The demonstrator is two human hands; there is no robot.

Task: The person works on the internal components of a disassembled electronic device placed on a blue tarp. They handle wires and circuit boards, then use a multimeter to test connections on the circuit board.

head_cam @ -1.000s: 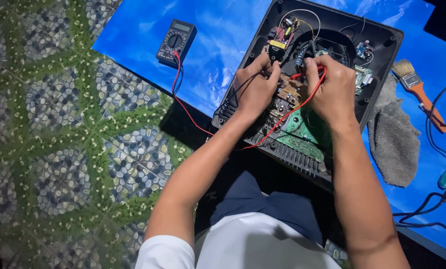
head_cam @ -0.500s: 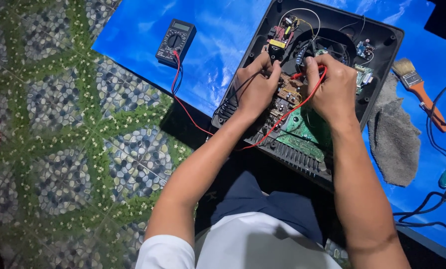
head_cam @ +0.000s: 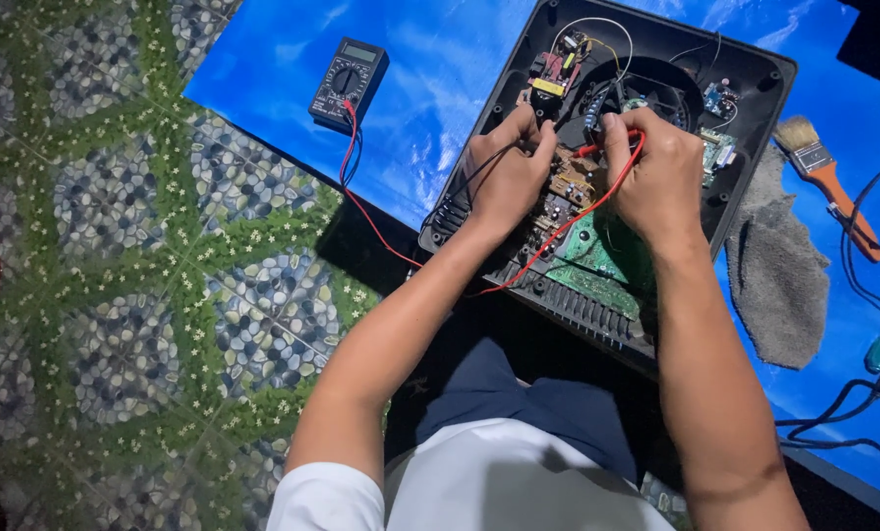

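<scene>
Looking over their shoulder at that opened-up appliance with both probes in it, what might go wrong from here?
The left hand and right hand press probes among crowded parts on the circuit board; a slipped tip might bridge neighbouring contacts. The red lead runs slack to the multimeter, so a tug could drag the meter. Bare fingers sit close to exposed components, risky if powered.

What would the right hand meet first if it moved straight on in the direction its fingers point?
The right hand points up and left, toward the small yellow and red circuit board inside the open black casing. That board probably comes first, though depth is unclear.
</scene>
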